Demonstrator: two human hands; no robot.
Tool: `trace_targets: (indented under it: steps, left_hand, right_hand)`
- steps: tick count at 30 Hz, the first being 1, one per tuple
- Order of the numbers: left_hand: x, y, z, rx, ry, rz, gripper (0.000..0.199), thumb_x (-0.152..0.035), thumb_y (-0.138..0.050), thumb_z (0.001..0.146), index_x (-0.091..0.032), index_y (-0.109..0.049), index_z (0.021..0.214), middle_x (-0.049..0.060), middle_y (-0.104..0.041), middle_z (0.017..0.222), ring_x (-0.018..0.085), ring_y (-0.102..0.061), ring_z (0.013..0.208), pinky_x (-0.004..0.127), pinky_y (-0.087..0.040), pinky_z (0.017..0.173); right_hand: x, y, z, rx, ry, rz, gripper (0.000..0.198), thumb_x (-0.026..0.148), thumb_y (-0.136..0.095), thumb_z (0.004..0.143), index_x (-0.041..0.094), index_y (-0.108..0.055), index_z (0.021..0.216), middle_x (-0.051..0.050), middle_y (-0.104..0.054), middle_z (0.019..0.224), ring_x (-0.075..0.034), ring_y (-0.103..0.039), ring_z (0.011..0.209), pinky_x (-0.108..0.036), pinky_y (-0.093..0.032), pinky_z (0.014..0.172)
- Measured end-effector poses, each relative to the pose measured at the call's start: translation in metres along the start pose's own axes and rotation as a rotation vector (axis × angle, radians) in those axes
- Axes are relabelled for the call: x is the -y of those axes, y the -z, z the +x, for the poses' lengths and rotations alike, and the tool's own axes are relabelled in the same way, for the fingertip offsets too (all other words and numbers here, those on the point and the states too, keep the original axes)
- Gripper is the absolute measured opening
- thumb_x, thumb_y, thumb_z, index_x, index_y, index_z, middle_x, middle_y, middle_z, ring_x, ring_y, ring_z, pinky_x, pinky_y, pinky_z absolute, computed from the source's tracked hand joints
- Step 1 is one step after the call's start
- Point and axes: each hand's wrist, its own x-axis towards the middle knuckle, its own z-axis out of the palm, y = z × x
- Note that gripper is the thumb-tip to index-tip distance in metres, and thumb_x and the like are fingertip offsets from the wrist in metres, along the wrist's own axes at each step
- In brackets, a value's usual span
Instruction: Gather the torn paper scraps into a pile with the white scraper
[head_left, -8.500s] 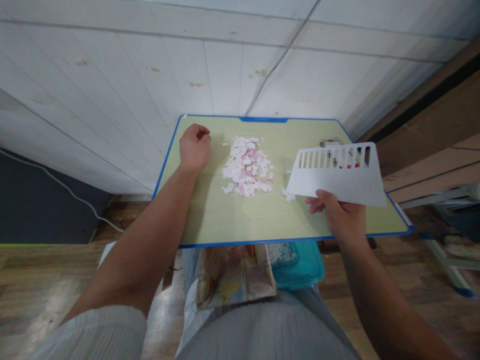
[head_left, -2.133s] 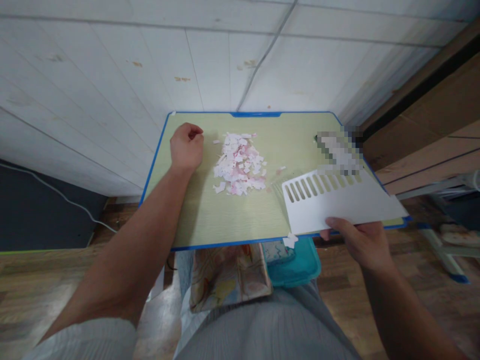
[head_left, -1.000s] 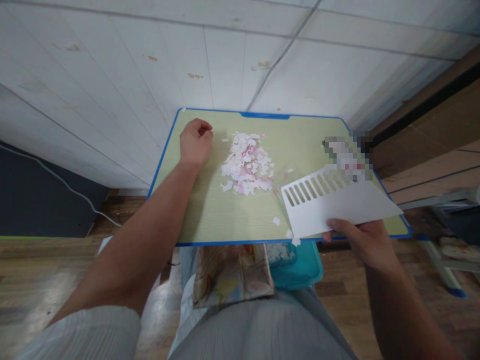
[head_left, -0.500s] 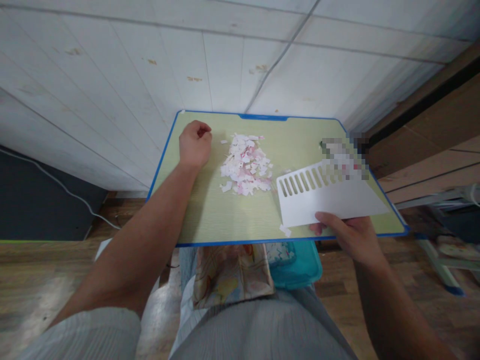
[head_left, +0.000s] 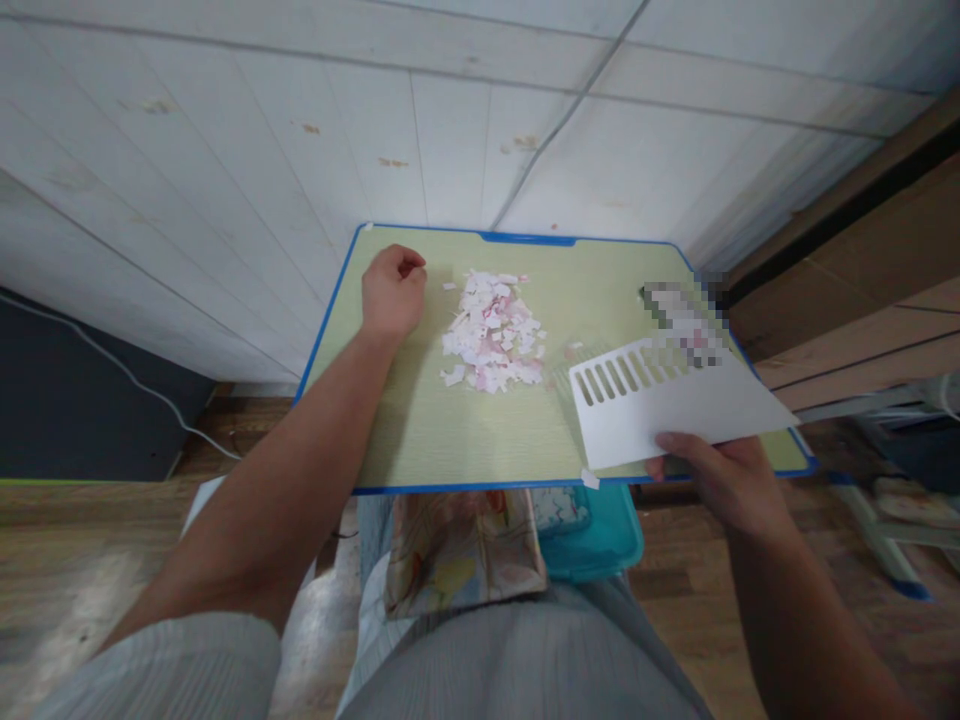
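My right hand [head_left: 724, 480] grips a thin white slotted sheet [head_left: 637, 425] by its near edge, thumb on top. A row of long slots runs along the sheet's far side. One small white paper scrap [head_left: 590, 479] lies at its near left corner, by the table's front edge. To the left, a heap of torn white and pinkish paper scraps [head_left: 493, 330] sits on the folding table [head_left: 450, 450]. Beside that heap my left hand [head_left: 394, 290] rests on the tabletop, its fingers curled in a loose fist, with nothing seen in them.
A pixelated object [head_left: 686, 320] lies at the table's right side, partly behind the sheet. Below the front edge are a patterned fabric-like container [head_left: 465, 560] and a turquoise tub [head_left: 615, 545]. A white plank wall [head_left: 300, 130] with a cable stands behind; brown furniture [head_left: 862, 270] is at right.
My right hand has drawn the slotted sheet a little to the right and toward me. The small scrap at its corner has shifted with it to the front edge. My left hand stays nearly still.
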Motion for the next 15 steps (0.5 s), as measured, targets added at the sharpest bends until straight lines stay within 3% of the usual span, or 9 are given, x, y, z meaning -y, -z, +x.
trace_targets:
  steps: [7, 12, 15]
  left_hand:
    - [-0.006, 0.001, -0.002, -0.01, -0.001, -0.008, 0.015, -0.013, -0.063, 0.082, -0.026, -0.066, 0.09, 0.003, -0.07, 0.092, 0.024, -0.066, 0.096, 0.041, -0.056, 0.098]
    - [-0.01, 0.001, -0.004, -0.015, 0.006, -0.006, 0.016, -0.012, -0.063, 0.082, -0.026, -0.066, 0.088, 0.003, -0.07, 0.092, 0.025, -0.066, 0.096, 0.042, -0.055, 0.098]
    - [-0.011, 0.002, -0.004, -0.006, 0.008, -0.006, 0.016, -0.012, -0.062, 0.082, -0.026, -0.065, 0.088, 0.003, -0.07, 0.092, 0.025, -0.066, 0.096, 0.042, -0.055, 0.097]
  right_hand:
    - [0.004, -0.001, 0.0, 0.002, 0.029, -0.058, 0.04, 0.045, -0.082, 0.092, 0.028, -0.07, 0.058, -0.003, -0.07, 0.056, -0.025, -0.069, 0.055, -0.037, -0.061, 0.06]
    - [-0.003, 0.0, 0.005, -0.092, 0.014, -0.07, 0.036, 0.042, -0.082, 0.093, 0.028, -0.072, 0.062, -0.003, -0.073, 0.061, -0.025, -0.07, 0.056, -0.037, -0.062, 0.06]
    - [-0.005, -0.014, 0.012, -0.173, 0.028, -0.09, 0.035, 0.043, -0.083, 0.094, 0.028, -0.074, 0.063, -0.005, -0.078, 0.066, -0.027, -0.076, 0.062, -0.039, -0.066, 0.068]
